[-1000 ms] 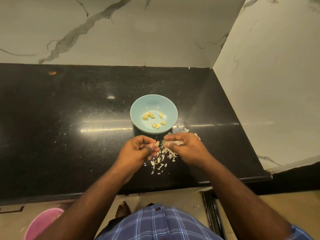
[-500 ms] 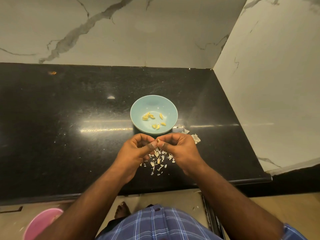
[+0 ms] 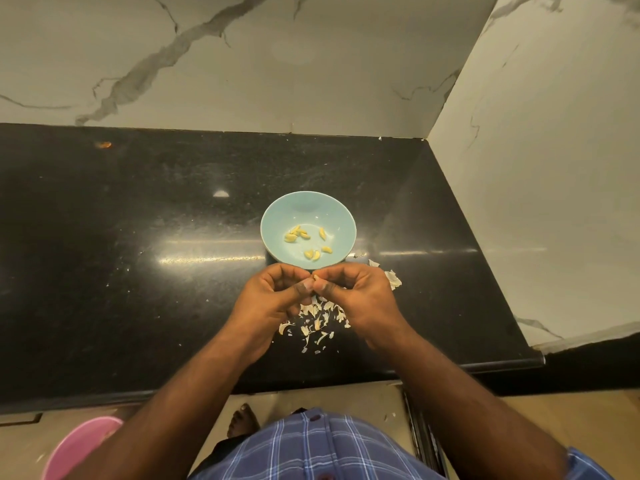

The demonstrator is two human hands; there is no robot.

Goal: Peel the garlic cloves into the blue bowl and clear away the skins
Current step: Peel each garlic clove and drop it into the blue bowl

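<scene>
A light blue bowl (image 3: 277, 216) stands on the black counter (image 3: 138, 271) and holds several peeled yellow garlic cloves (image 3: 313, 253). Just in front of its near rim, my left hand (image 3: 273, 299) and my right hand (image 3: 360, 299) meet fingertip to fingertip and pinch one small garlic clove (image 3: 316, 278) between them. Only a sliver of that clove shows. Under the hands lies a scatter of pale garlic skins (image 3: 317, 323), and a larger piece of skin (image 3: 393, 278) lies to the right of my right hand.
Marble walls close the counter at the back and on the right. The counter's front edge runs below my forearms. A pink bucket (image 3: 78, 448) stands on the floor at the lower left, and a bare foot shows beneath the counter edge.
Both hands have come together and risen a little toward the bowl's near rim. The right hand left the skin pile, uncovering the larger skin piece at its right.
</scene>
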